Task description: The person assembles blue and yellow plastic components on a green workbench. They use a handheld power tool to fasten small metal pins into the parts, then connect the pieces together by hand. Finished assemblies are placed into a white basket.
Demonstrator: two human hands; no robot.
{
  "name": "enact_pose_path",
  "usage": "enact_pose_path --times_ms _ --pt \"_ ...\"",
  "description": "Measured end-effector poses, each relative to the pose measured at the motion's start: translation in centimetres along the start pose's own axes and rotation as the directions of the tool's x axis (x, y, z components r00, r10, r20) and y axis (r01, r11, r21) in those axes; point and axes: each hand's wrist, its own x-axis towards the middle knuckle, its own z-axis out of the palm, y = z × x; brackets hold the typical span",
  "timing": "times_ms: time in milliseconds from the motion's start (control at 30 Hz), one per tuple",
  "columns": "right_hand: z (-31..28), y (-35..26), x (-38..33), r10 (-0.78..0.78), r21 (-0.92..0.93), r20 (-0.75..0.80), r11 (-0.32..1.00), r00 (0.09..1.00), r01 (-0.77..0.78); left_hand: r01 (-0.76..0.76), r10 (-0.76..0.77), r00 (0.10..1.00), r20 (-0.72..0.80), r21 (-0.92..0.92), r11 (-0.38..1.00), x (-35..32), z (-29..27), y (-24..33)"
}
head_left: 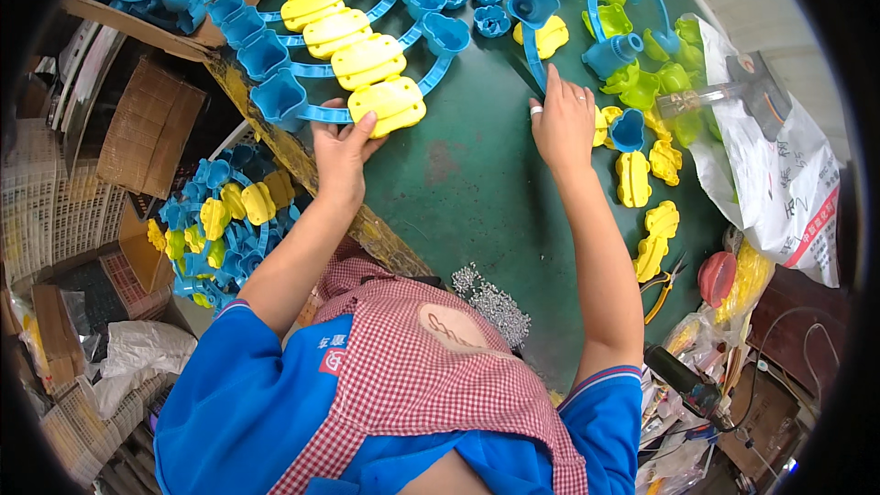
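Note:
My left hand grips the nearest piece in a row of blue curved plastic arms, its thumb on the yellow oval block at the arm's middle. Blue flared cups sit at both ends of these arms. Farther right, my right hand has its fingers round the lower end of a single blue curved arm topped by a cup. Some of those fingertips are hidden. Just beyond it lies another yellow block. Beside my right wrist are a blue cup and a yellow block.
Small blue flower-shaped parts and lime-green parts cover the far table. Pliers, a red bowl and a white bag line the right side. Small metal pieces lie at the near edge; finished-looking assemblies fill a container at left.

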Motion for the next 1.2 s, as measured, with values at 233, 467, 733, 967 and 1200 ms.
enact_pose_path --times_ms 233,467,733,967,1200 --pt "-4.5 3.8 1.3 0.028 0.118 -0.293 0.993 0.956 0.007 -0.326 0.165 0.848 0.504 0.25 0.912 -5.2 1.0 -1.4" --pt "-9.8 4.3 0.1 0.558 0.722 -0.209 0.642 0.803 -0.258 -0.742 0.222 0.544 0.809 0.34 0.578 -5.6 14.4 -5.0" --pt "-11.3 3.4 -2.3 0.678 0.929 -0.22 0.364 0.701 -0.06 -0.826 0.459 0.374 0.806 0.064 0.56 -5.3 18.9 -3.4" --pt "-12.8 2.1 -8.1 0.764 0.887 0.013 0.29 0.646 -0.36 -0.981 0.335 -0.187 0.924 -0.192 -0.016 -2.6 8.5 -4.2" --pt "-5.5 1.4 -15.8 0.675 0.752 -0.237 0.583 0.699 -0.308 -0.974 0.315 0.204 0.927 0.16 0.16 -2.3 9.2 -2.9"
